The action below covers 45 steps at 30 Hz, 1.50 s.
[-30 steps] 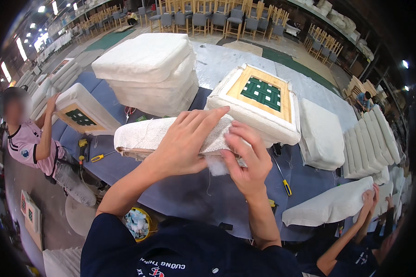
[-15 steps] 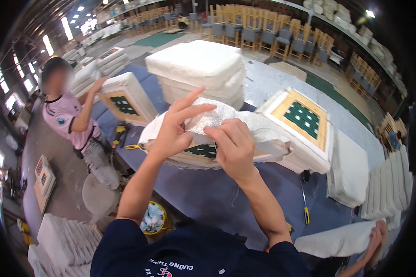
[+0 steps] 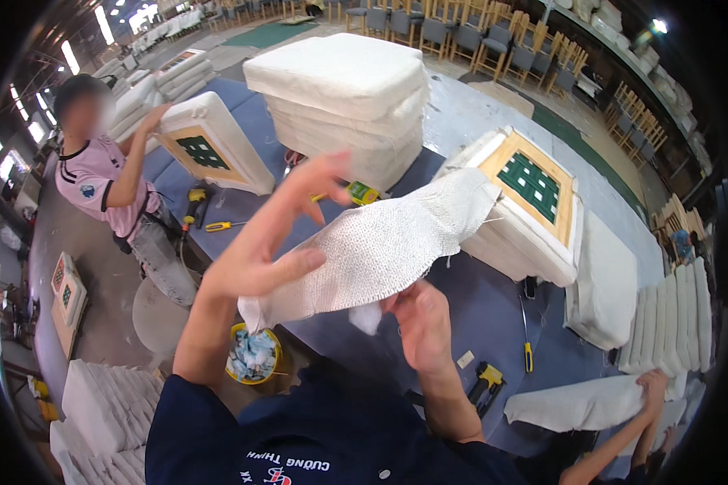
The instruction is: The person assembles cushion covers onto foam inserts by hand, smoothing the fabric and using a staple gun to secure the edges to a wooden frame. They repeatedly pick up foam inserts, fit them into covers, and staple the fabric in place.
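- A white cushion (image 3: pixel 388 246) tilts over the near side of a blue table (image 3: pixel 493 323).
- The left hand (image 3: pixel 255 263) spreads wide, thumb over the cloth; contact cannot be told.
- The right hand (image 3: pixel 425 327) half curls at the lower edge, beside a white tuft (image 3: pixel 366 318); whether it grips cannot be told.
- Beyond stand 1 stack (image 3: pixel 340 105) of cushions and 1 webbed seat (image 3: pixel 484 238).
- At right lies 1 screwdriver (image 3: pixel 528 357).
- At left, 1 person (image 3: pixel 97 186) in pink steadies another seat (image 3: pixel 255 158).

Grey floor (image 3: pixel 112 327), green mat (image 3: pixel 268 34), rows of wooden chairs (image 3: pixel 492 50), blue-covered table (image 3: pixel 493 315), bright lamp (image 3: pixel 659 26) upper right
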### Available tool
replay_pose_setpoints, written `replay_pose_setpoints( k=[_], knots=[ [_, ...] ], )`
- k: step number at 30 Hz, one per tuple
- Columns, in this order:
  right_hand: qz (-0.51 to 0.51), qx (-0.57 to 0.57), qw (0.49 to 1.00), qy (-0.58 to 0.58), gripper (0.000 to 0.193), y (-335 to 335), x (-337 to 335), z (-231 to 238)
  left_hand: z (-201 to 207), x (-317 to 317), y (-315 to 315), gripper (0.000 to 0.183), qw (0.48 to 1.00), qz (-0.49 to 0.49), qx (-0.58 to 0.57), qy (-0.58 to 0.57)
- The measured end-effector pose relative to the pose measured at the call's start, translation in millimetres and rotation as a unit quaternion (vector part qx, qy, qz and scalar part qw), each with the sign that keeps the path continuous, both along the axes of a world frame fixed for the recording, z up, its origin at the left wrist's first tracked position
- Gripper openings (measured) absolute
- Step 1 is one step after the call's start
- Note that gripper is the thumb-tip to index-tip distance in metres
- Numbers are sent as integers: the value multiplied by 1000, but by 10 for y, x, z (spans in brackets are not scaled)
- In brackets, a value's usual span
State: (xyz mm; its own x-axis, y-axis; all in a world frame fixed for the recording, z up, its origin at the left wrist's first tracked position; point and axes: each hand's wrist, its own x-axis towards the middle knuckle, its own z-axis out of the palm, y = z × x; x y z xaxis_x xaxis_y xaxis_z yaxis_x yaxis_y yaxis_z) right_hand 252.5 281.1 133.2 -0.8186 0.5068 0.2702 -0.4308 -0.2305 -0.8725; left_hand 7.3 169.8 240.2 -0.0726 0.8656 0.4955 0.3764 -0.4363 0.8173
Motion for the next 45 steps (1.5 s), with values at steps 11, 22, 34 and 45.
replay_pose_setpoints(
  k=[11,22,34,45],
  knots=[
    [-133,-3,978,-162,39,-277,738,283,-277,640,288,65,966,-136,-47,214],
    [-162,-204,965,27,46,-397,528,-325,-478,482,671,59,962,-248,16,114],
    [-157,-217,962,53,29,-405,296,-191,-372,482,731,49,979,-167,18,120],
    [-176,-185,963,79,47,-350,47,-221,-269,468,360,39,959,185,51,210]
  ],
)
